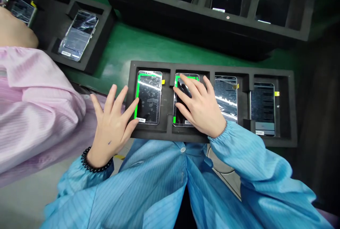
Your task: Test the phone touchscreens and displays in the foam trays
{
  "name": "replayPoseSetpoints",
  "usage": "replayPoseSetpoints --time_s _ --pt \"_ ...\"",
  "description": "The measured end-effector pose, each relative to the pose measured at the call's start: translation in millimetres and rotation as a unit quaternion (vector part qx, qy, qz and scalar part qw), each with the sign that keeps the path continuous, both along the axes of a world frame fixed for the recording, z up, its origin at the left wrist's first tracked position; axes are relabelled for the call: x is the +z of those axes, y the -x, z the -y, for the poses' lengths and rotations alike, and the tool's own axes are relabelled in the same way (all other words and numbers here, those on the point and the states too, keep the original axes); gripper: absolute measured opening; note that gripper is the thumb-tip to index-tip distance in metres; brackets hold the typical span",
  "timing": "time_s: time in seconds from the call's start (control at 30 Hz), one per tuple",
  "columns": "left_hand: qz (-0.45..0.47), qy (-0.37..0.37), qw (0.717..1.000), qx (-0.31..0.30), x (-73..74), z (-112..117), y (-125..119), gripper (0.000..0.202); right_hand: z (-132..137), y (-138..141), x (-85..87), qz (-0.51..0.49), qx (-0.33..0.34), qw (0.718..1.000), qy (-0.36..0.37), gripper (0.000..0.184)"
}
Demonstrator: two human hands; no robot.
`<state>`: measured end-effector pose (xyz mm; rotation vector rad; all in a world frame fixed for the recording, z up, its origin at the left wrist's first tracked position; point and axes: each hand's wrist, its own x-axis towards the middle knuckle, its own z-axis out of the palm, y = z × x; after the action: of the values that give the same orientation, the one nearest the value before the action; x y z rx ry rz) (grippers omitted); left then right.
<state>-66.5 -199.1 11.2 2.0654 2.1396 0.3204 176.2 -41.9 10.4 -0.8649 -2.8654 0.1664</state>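
Before me lies a black foam tray [170,135] with several phones in its slots. My left hand [113,126] is spread open, thumb and forefinger at the left edge of the leftmost phone [148,98], whose screen shows a green band along its top and left sides. Over the second phone [183,115] my right hand [199,105] is open, fingers extended across the screen and hiding part of it; a green band shows there too. To the right, a third phone [228,94] and a fourth phone [262,105] show lines of text.
A larger black foam tray [202,12] with several dark phones stands at the back. At left, a co-worker's pink sleeve [34,101] and hand [16,30] are beside another foam tray [102,34] holding a film-wrapped phone [78,35]. The tabletop [148,44] is green.
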Motion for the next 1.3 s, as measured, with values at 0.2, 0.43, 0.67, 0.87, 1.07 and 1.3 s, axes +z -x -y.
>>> replayPoseSetpoints --time_s 0.2,0.43,0.67,0.87,1.07,1.3 --pt "-0.008 0.009 1.000 -0.014 1.0 6.9 -1.8 0.042 12.3 -2.7 3.1 -0.002 0.019 1.000 0.011 0.039" --pt "0.003 -0.019 0.998 -0.066 7.5 28.4 -5.1 0.033 43.7 -19.7 14.3 -0.023 0.050 0.996 0.067 0.034" --pt "0.026 -0.007 0.997 -0.073 11.6 31.0 -3.6 0.033 51.6 -22.4 18.1 -0.049 0.072 0.981 0.175 0.035" --pt "0.046 -0.060 0.997 -0.015 9.5 6.7 7.9 0.047 19.8 -27.0 24.5 -0.103 0.029 0.985 0.134 0.031" --pt "0.017 -0.037 0.998 0.047 -5.1 -56.5 11.4 0.052 -29.0 -5.3 12.7 -0.074 -0.042 0.996 0.020 0.036" --pt "-0.001 -0.013 0.999 0.049 -7.3 -79.0 6.3 0.052 -36.8 3.0 10.7 -0.052 -0.038 0.998 -0.009 0.035"
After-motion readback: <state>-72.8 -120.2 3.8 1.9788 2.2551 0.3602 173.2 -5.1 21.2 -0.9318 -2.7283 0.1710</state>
